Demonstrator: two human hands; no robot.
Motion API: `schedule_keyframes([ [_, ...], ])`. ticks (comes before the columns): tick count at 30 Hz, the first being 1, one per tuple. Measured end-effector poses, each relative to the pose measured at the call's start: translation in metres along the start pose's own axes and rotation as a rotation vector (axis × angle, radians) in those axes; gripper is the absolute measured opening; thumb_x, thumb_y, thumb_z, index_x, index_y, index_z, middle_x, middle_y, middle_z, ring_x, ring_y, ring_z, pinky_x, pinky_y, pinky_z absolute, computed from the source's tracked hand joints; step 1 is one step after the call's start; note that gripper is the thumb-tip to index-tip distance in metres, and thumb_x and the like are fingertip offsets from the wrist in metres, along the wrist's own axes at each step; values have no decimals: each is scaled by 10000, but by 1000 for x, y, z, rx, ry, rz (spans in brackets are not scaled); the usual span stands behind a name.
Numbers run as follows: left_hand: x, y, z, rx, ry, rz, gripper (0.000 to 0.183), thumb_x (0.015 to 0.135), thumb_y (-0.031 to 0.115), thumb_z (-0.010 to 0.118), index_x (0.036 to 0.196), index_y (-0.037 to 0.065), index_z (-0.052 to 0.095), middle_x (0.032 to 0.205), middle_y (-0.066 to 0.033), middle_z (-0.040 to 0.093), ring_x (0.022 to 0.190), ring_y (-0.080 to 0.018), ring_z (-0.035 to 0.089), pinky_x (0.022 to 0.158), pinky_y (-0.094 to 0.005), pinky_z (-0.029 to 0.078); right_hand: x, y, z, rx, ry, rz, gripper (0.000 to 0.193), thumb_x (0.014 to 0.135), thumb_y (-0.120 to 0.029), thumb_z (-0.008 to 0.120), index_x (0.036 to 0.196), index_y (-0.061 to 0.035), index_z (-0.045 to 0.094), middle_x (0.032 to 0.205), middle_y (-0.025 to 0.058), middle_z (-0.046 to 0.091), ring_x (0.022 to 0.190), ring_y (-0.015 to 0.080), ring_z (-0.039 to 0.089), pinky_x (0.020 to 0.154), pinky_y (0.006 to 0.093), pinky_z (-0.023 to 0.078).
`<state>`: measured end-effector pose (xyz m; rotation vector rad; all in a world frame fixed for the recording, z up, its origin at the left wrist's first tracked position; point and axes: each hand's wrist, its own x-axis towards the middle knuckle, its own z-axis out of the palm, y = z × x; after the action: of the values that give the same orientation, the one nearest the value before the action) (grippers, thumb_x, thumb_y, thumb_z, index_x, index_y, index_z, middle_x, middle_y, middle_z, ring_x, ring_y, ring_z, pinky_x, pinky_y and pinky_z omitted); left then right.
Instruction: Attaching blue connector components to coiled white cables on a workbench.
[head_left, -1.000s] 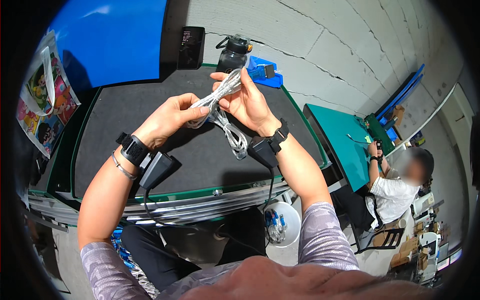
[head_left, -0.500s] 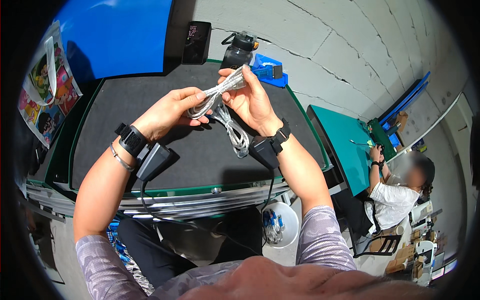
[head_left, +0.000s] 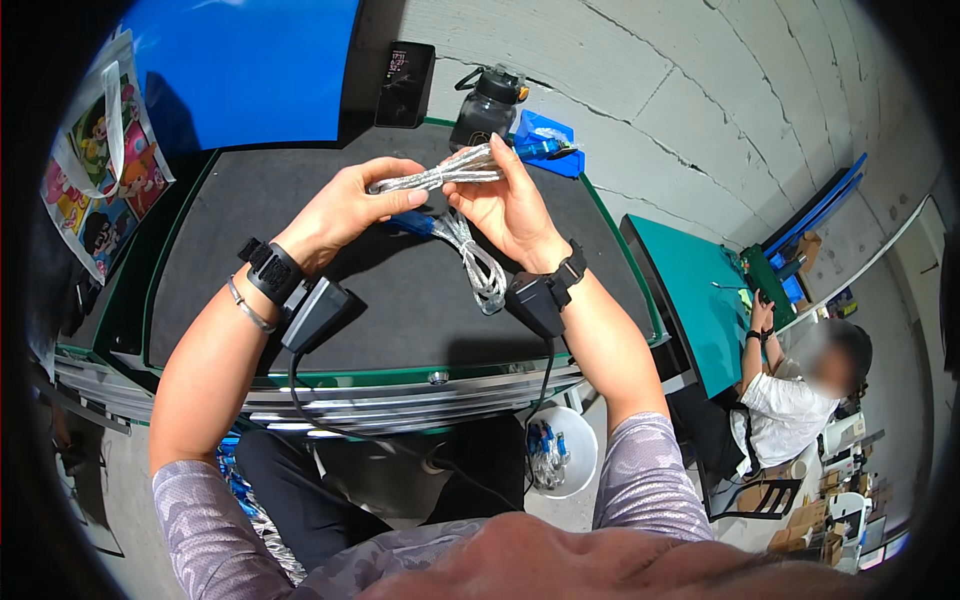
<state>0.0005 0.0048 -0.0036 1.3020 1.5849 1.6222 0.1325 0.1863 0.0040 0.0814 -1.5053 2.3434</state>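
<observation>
Both hands hold a coiled silver-grey cable point(head_left: 437, 180) above the dark work mat point(head_left: 270, 320). My left hand point(head_left: 345, 208) pinches the looped end between thumb and fingers. At the other end, my right hand point(head_left: 512, 215) has its thumb and fingers around the bundle. A blue connector point(head_left: 541, 149) shows just beyond the right fingertips, in front of the blue tray point(head_left: 568, 162). Below the hands, a second coiled cable point(head_left: 478, 265) with a blue connector point(head_left: 413, 222) lies on the mat.
A black phone point(head_left: 404, 85) and a dark bottle point(head_left: 487, 108) stand at the mat's far edge. A white bucket point(head_left: 583, 465) holding bundled cables is below the table. A patterned bag point(head_left: 110, 170) hangs left. At right, a person point(head_left: 790, 410) sits by a green table point(head_left: 690, 300).
The held cable has turned closer to level, and my left hand has risen to its looped end. The lying cable's blue connector now shows below the hands.
</observation>
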Motion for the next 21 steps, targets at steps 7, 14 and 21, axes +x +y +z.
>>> schedule_keyframes([
  [7,-1,3,-2,28,-82,-115,407,914,369,661,1191,72,628,995,15,619,914,-73,526,799,-220,394,-2,-2,2,32,-52,51,568,970,-542,479,1133,-13,603,1008,120,666,884,195,648,813,312,527],
  [14,2,-2,-4,49,92,67,281,794,46,758,1046,29,634,896,16,606,804,-71,522,741,-249,450,-1,-2,-6,-71,3,142,534,984,-487,484,1186,-2,582,1048,150,660,861,208,665,785,283,567],
  [21,2,1,-4,201,198,137,292,765,29,765,1030,61,645,869,25,614,788,-71,536,721,-256,468,-2,-1,-7,-49,-31,66,395,974,-358,574,1167,-14,595,1035,141,667,859,208,669,781,285,569],
])
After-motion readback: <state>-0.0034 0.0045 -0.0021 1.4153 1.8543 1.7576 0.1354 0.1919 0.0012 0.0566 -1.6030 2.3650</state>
